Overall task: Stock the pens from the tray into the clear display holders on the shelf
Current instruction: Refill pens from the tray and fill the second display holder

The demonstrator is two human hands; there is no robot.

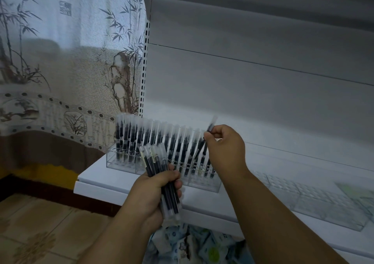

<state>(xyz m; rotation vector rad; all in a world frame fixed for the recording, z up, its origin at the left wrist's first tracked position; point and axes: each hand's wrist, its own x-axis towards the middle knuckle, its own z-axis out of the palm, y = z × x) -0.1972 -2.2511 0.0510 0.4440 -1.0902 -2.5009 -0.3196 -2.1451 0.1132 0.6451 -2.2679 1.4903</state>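
We judge the slim black-ink pen with its frosted clear cap (209,129) light, rigid and rather slick, best pinched near the cap as our right hand (223,144) does now, fingers clamped on it above the right end of the clear acrylic display holder (162,174) on the white shelf (97,181). Our left hand (155,193) grips the remaining bundle of matching pens (159,174), fingers wrapped around mid-barrel; they could slide loose.

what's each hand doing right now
Left hand: closed around a bundle of pens.
Right hand: pinching a single pen over the clear display holder.
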